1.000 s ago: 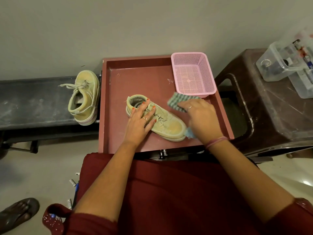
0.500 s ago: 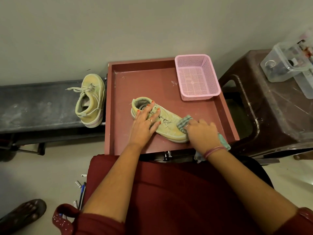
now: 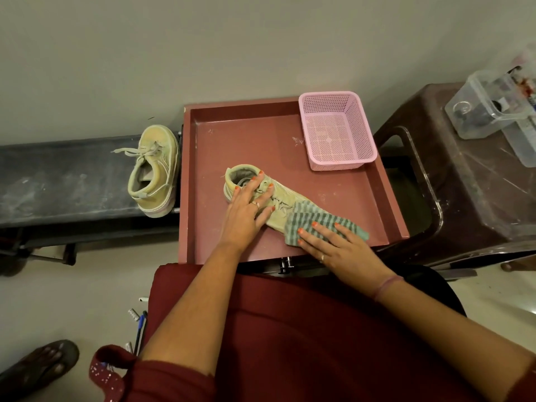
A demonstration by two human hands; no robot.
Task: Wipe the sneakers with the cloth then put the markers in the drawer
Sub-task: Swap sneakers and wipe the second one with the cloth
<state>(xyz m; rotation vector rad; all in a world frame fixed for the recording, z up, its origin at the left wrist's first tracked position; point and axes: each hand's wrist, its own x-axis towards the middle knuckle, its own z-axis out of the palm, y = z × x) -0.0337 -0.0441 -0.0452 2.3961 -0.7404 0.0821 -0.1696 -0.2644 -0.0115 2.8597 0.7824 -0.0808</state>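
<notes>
A pale yellow-green sneaker (image 3: 285, 198) lies in the red-brown open drawer (image 3: 290, 140), heel to the back left. My left hand (image 3: 248, 207) rests flat on its laces and collar, fingers straight. A green striped cloth (image 3: 322, 220) covers the sneaker's toe. My right hand (image 3: 336, 245) presses flat on the cloth with straight fingers. The second sneaker (image 3: 153, 169) lies on its side on the dark bench at the left. Several markers (image 3: 139, 323) lie on the floor beside my left leg, partly hidden.
A pink mesh basket (image 3: 338, 132) stands in the drawer's back right corner. A brown plastic stool (image 3: 470, 181) at the right carries clear plastic boxes (image 3: 490, 105). A dark bench (image 3: 63, 181) runs along the wall. A sandalled foot (image 3: 37, 364) shows at the lower left.
My right hand has opened out flat and spread the cloth over the sneaker's toe, after sweeping down from near the basket. My left hand has stayed on the sneaker.
</notes>
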